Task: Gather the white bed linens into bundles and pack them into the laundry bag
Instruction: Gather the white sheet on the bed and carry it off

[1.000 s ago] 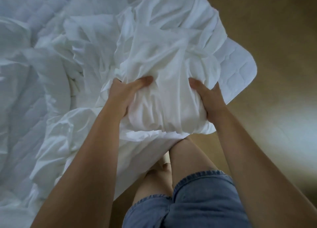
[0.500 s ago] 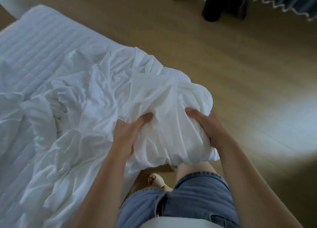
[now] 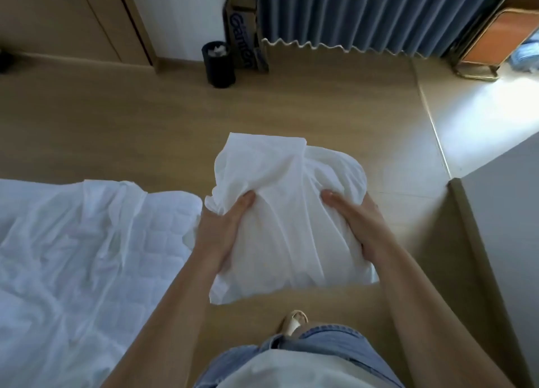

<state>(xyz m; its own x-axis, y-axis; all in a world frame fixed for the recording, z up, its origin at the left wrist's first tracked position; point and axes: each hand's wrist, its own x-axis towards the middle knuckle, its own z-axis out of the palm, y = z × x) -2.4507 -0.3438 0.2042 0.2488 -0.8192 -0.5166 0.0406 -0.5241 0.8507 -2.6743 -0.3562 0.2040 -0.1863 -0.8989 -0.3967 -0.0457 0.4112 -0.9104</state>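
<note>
A white linen bundle (image 3: 287,212) hangs in the air over the wooden floor, held between both hands. My left hand (image 3: 223,230) grips its left side, thumb on top and fingers hidden beneath the cloth. My right hand (image 3: 354,219) grips its right side the same way. More white linen (image 3: 87,236) lies crumpled on the quilted mattress (image 3: 166,233) at the left. No laundry bag is in view.
A black waste bin (image 3: 218,65) and a cardboard box (image 3: 245,43) stand by the far wall, beside a blue curtain (image 3: 364,14). A metal-framed orange stand (image 3: 490,40) is at the far right. A white wall corner with wooden trim (image 3: 478,256) juts out on the right.
The bundle has come off the bed and moved right, out over the floor. Both hands kept their grip. The view has swung from the bed toward the room.
</note>
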